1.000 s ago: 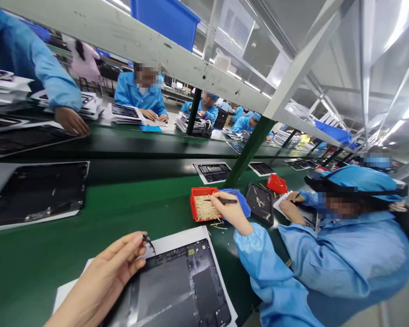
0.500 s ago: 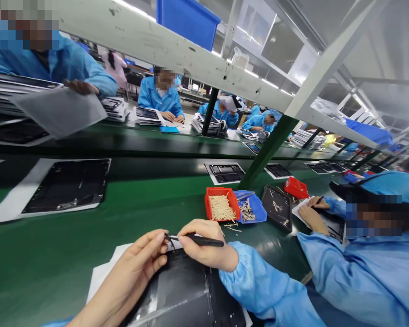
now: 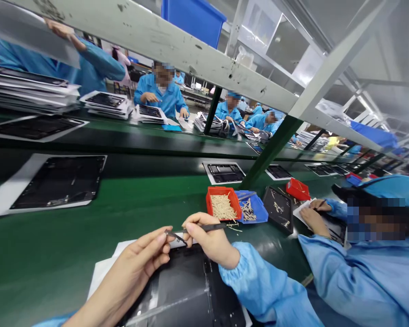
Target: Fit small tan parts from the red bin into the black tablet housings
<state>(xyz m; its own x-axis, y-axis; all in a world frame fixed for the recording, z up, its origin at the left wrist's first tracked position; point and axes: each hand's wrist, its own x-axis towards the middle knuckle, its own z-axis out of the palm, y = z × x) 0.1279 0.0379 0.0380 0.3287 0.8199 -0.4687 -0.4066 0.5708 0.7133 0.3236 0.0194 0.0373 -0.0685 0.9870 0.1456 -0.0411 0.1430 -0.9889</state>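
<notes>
A black panel (image 3: 187,290) on a white sheet (image 3: 104,270) lies on the green belt right in front of me. My left hand (image 3: 136,268) hovers over its near-left corner, thumb and forefinger pinched on a small dark strip (image 3: 174,236). My right hand (image 3: 209,240) is closed on black tweezers (image 3: 204,228) whose tips meet that strip between the two hands, just above the panel's far edge.
A red tray (image 3: 224,209) and a blue tray (image 3: 254,209) of small parts stand beyond my right hand. A co-worker in blue (image 3: 361,268) works at my right. More black panels (image 3: 59,181) ride the green belt (image 3: 129,204); other workers sit across it under a grey shelf beam (image 3: 191,52).
My right hand came back from the red tray with the tweezers and met my left hand over the panel. Both hands have since risen slightly, and the view shifted right.
</notes>
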